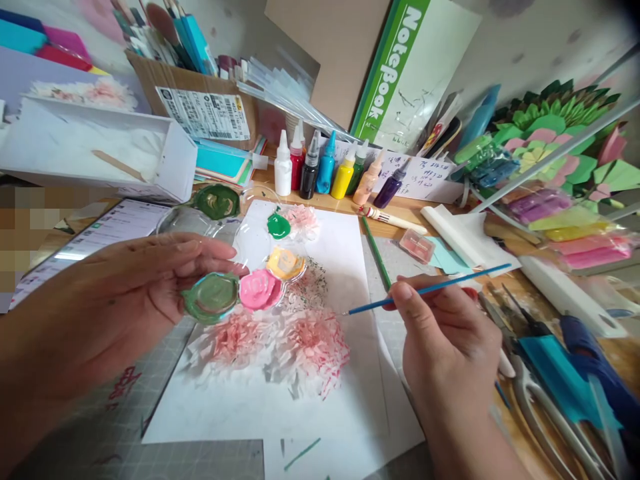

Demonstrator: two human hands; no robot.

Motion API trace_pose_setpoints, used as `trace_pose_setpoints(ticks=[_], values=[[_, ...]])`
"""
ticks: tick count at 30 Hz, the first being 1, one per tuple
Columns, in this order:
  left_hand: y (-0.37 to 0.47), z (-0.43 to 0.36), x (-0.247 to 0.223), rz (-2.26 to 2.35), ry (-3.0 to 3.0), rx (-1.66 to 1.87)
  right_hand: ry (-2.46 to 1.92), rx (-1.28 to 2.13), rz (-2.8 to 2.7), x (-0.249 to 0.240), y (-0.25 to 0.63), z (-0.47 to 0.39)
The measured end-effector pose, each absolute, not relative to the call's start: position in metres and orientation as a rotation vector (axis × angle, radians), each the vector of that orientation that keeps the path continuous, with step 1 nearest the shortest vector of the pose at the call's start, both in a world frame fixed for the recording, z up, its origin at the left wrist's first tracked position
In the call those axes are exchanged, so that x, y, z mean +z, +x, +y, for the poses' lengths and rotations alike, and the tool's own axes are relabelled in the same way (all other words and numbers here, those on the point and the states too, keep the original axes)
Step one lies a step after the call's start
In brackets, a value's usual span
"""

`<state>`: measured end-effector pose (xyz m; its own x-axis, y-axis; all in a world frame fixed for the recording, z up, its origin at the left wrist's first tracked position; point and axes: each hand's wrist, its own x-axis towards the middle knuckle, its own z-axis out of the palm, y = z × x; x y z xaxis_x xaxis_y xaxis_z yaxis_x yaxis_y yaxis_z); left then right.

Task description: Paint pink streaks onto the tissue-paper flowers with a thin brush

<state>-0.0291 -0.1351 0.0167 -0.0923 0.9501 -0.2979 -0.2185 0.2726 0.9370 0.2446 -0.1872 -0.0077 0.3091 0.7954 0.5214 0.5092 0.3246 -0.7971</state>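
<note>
My left hand [150,280] grips a clear plastic paint palette [255,240] by its near left side, holding it raised above the paper. Its wells carry pink paint [260,289], yellow-orange paint [285,264], bright green paint [279,226] and dull green paint [213,297]. Between thumb and fingers, my right hand [445,340] pinches a thin blue paintbrush [430,288], its tip pointing left. That tip is just above and right of a pink-and-white paper flower [315,343]; I cannot tell if they touch. Another paper flower [235,340] lies to its left on white paper [345,407].
Several paint bottles [327,167] line the back. A cardboard box [195,93] of brushes and a white box [110,147] stand back left. Pliers [540,400] and a blue glue gun [595,373] lie at the right. A phone or tablet screen [90,247] sits at left.
</note>
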Motion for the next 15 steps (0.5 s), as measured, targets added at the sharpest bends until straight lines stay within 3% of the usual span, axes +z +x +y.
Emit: trace_pose_setpoints(ticks=[15], values=[[-0.043, -0.133, 0.003, 1.269, 0.725, 1.222, -1.37, 0.308, -1.386, -0.004, 0.243, -0.187]])
